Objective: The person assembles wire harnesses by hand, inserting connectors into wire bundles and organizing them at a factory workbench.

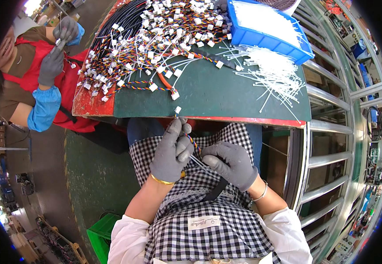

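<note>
My left hand (171,152), in a grey glove, is closed around a wire harness of twisted coloured wires (192,141). The harness's white connector (178,109) pokes up past the fingertips, just off the table's front edge. To its right, my gloved right hand (231,162) pinches the lower run of the same wires at its fingertips. White cable ties (197,162) stretch between the two hands below the wires; which fingers grip them is hidden. Both hands are above my checked apron (186,198).
On the green table (156,103) lies a big heap of wire harnesses (169,35). Loose cable ties (270,72) lie beside a blue bin (270,37) full of more. A metal roller conveyor (327,127) runs along the right. At left a co-worker in grey gloves (52,66) handles something small.
</note>
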Motion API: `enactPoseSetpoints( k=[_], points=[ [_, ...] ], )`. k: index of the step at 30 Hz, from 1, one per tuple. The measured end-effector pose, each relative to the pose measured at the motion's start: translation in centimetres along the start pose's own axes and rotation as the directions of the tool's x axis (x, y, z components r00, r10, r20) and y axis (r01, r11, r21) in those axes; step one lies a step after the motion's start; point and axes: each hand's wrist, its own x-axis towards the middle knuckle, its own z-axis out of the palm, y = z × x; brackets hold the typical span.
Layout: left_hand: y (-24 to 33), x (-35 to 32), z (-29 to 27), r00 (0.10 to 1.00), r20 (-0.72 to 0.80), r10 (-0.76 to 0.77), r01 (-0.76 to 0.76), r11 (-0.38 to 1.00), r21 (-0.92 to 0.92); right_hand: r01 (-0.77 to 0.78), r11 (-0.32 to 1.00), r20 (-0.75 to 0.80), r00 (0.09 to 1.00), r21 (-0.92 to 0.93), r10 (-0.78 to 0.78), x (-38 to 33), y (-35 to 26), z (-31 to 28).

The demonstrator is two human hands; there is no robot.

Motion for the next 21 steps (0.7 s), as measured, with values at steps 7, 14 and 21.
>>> enactPoseSetpoints(
  k=[7, 14, 21],
  points=[
    [0.0, 0.1, 0.1, 0.997, 0.014, 0.079, -0.077, 0.989, -0.126, -0.077, 0.995, 0.034, 0.997, 0.058, 0.075, -1.4, 1.5, -0.4],
    [-0.2, 0.4, -0.4, 0.99, 0.082, 0.118, -0.105, 0.983, -0.152, -0.286, 0.946, 0.212, 0.944, 0.154, 0.251, -2.4, 2.3, 0.9],
    [-1.2, 0.1, 0.5, 0.996, 0.055, 0.063, -0.055, 0.988, -0.146, -0.287, 0.931, 0.138, 0.955, 0.223, 0.262, -2.2, 1.8, 2.0]
  ],
)
